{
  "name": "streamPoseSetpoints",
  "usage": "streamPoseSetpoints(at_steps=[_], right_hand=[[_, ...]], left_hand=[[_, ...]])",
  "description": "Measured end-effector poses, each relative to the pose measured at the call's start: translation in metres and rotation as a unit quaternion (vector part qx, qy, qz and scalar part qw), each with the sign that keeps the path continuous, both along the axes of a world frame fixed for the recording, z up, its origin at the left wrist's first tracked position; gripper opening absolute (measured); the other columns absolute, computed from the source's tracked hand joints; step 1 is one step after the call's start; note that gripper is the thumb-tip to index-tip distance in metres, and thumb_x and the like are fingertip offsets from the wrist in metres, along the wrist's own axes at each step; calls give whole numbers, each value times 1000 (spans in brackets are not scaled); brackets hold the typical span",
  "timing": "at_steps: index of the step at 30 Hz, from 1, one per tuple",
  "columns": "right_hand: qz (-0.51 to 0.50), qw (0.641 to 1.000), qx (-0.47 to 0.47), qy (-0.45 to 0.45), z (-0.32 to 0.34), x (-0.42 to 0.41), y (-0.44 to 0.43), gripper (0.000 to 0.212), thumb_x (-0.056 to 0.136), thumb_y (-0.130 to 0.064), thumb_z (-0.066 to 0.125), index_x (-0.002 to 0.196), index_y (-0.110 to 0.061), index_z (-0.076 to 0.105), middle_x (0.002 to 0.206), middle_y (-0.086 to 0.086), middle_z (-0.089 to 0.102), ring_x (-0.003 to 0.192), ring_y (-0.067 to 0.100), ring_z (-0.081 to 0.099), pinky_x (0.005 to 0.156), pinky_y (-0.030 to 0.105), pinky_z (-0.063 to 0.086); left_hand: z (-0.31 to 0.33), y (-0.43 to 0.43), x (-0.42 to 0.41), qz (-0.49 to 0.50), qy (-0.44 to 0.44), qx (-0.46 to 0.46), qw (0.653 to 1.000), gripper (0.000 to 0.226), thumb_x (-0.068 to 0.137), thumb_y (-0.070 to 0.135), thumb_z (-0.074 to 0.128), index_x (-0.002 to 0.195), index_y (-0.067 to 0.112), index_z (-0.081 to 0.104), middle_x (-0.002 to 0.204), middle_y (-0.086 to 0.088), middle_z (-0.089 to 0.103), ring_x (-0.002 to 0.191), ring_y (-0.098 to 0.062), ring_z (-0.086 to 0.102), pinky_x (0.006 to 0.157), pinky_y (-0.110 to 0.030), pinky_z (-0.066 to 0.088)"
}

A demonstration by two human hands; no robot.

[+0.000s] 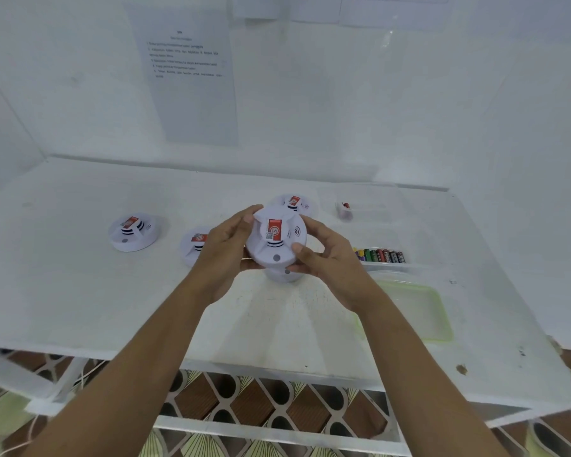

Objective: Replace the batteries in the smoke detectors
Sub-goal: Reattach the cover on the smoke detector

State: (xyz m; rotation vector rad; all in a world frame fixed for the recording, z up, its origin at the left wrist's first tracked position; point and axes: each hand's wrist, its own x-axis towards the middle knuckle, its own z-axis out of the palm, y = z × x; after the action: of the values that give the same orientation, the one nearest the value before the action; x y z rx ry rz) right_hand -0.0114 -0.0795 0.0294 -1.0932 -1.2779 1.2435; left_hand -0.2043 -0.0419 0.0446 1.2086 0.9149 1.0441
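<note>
A white round smoke detector (275, 239) with a red label is held above the table, its top face toward me. My left hand (224, 249) grips its left side and my right hand (327, 257) grips its right side, thumb on the rim. Another white detector (282, 275) sits on the table just beneath it, mostly hidden. Further detectors lie on the table: one at the left (134, 233), one behind my left hand (195, 245), one at the back (294, 202). A row of several batteries (381, 255) lies in a clear tray to the right.
A clear container with a green-rimmed lid (416, 308) rests at the right. A small clear tub (344, 211) with a red item stands at the back right. An instruction sheet (192, 77) hangs on the white wall. The white table's (80, 291) front edge is near me.
</note>
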Motion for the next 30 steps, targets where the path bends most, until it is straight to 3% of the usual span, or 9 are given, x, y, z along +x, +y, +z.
streamPoseSetpoints(at_steps=[2,4,7,12,20,27,30], right_hand=[[-13,1000,1,-4,-1,-1,0,50,99,-16,65,146,-18,51,135,1,66,107,38,71,93,61,56],[-18,1000,9,-8,-2,-2,-1,48,99,-16,65,145,-18,52,136,-1,65,107,39,70,92,63,55],[-17,1000,15,-14,1,-3,-3,47,98,-15,66,143,-19,53,134,-6,66,105,38,71,91,60,56],[-22,999,20,-26,3,-6,-5,49,97,-12,67,143,-22,53,132,-8,67,102,32,73,90,53,60],[-25,999,23,-25,-2,-9,-7,55,96,-10,68,147,-19,48,134,-5,66,106,28,73,92,50,59],[-24,999,25,-25,-4,-10,-8,56,97,-11,67,148,-19,47,135,-5,65,108,26,72,94,47,59],[-24,999,26,-28,-4,-11,-7,56,97,-11,67,148,-19,48,133,-5,67,107,26,73,94,48,59]], left_hand=[[-2,-1,-2,-35,-1,-11,999,45,98,24,55,142,25,47,128,4,65,110,-20,67,79,-37,58],[-5,-2,-6,-69,34,6,997,72,88,15,68,149,32,34,137,9,58,112,-18,66,83,-37,57],[-6,-5,-6,-76,83,36,993,88,84,6,73,151,39,27,139,16,51,108,-15,67,75,-30,57],[-7,-6,-4,-60,82,52,993,84,83,4,74,147,40,33,137,11,55,96,-14,68,67,-26,53],[-10,-6,-4,-54,78,61,994,80,84,1,72,144,40,36,134,8,58,87,-7,66,66,-25,51],[-13,-5,-5,-52,80,60,994,79,84,2,72,143,40,37,133,11,58,100,-13,66,67,-28,51],[-13,-6,-6,-49,82,61,994,79,84,3,72,143,41,36,132,11,59,96,-11,66,67,-28,51]])
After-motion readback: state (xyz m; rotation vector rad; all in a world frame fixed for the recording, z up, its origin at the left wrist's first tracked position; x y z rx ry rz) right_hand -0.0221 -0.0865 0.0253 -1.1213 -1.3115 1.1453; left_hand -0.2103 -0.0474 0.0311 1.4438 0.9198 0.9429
